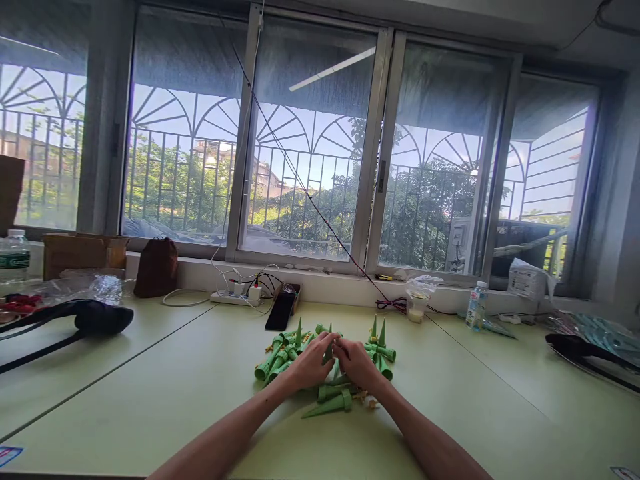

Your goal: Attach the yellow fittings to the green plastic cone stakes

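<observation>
My left hand point(313, 361) and my right hand point(354, 363) meet over a pile of green plastic spikes, their fingertips touching. Part of a green plastic spike point(328, 353) shows between the thumb and fingers of my left hand. My right hand's fingers are pinched together at the same spot; what they grip is hidden. Around the hands lie several more spikes with hollow capped ends point(280, 360), and a few stand point up point(383, 332). Nearest me, one capped spike point(330, 404) lies on its side beside small yellowish pieces point(370, 402).
Behind the pile, a black phone point(281, 311) lies on the pale green table point(150, 400) near a power strip point(235, 297). A plastic cup point(416, 308) and a bottle point(477, 307) stand at the back right. Black straps point(100, 319) lie at the left.
</observation>
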A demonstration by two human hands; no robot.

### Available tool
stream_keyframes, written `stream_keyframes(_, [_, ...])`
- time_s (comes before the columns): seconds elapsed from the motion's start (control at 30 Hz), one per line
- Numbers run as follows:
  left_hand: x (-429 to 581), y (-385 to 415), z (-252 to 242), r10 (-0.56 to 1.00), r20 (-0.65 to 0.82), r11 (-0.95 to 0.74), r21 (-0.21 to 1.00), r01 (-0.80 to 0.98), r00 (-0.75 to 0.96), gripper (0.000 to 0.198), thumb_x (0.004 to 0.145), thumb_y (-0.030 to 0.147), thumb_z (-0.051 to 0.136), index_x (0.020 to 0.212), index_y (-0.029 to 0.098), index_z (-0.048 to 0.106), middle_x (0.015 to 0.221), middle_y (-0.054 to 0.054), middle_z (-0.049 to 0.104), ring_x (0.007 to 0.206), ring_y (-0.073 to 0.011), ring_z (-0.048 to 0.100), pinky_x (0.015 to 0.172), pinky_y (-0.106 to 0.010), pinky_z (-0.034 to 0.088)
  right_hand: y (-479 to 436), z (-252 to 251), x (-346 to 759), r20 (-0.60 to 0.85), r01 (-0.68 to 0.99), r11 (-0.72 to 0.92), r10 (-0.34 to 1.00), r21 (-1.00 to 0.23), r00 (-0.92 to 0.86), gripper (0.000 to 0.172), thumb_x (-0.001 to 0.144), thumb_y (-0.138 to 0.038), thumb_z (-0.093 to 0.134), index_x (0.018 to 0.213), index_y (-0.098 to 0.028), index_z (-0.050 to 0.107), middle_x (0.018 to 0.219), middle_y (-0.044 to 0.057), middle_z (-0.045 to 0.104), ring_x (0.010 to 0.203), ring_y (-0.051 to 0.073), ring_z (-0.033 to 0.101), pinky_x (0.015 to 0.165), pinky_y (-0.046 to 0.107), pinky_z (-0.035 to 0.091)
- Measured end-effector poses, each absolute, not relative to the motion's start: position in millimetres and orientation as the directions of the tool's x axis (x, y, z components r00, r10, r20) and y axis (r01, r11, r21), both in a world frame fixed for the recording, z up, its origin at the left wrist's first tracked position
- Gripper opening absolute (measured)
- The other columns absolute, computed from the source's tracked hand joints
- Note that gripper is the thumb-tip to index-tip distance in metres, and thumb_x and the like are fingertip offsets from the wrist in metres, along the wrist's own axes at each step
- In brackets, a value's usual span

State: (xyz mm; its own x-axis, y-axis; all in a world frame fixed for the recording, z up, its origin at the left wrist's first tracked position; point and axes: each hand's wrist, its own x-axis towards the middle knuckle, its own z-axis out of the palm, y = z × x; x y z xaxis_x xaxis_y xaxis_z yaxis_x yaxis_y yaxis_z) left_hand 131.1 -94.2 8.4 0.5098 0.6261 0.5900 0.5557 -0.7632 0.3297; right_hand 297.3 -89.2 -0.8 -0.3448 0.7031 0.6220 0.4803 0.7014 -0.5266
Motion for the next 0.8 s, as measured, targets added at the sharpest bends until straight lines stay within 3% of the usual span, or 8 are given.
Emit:
stream_keyframes(0.47, [133.1,-96.8,12.5,0.638,0.610,-0.747,0.342,0.570,0.470,0.055,0.072,0.007,0.050,0.125,0.021,0.048,0.115,-0.009,0.054,0.107,-0.0232,0.052,0.096,-0.038,0.043,-88.4,-1.0,296.1,0.648,0.509,0.701,0.693,-0.500,-0.317,0.025,0.089,-0.025,0.046,0.067,-0.017,0.055,0.055,-0.001,0.054,0.052,0.011,0.045,0.053,0.021,0.029])
stream_keyframes(0.8, [132.9,-95.1,11.0,0.666,0.601,-0.719,0.360,0.595,0.441,0.057,0.072,0.009,0.051,0.128,0.021,0.048,0.120,-0.010,0.054,0.113,-0.0244,0.051,0.099,-0.039,0.041,-89.2,-0.2,295.9,0.650,0.504,0.701,0.693,-0.505,-0.313,0.022,0.087,-0.023,0.049,0.068,-0.016,0.057,0.059,-0.001,0.056,0.055,0.011,0.046,0.054,0.021,0.030])
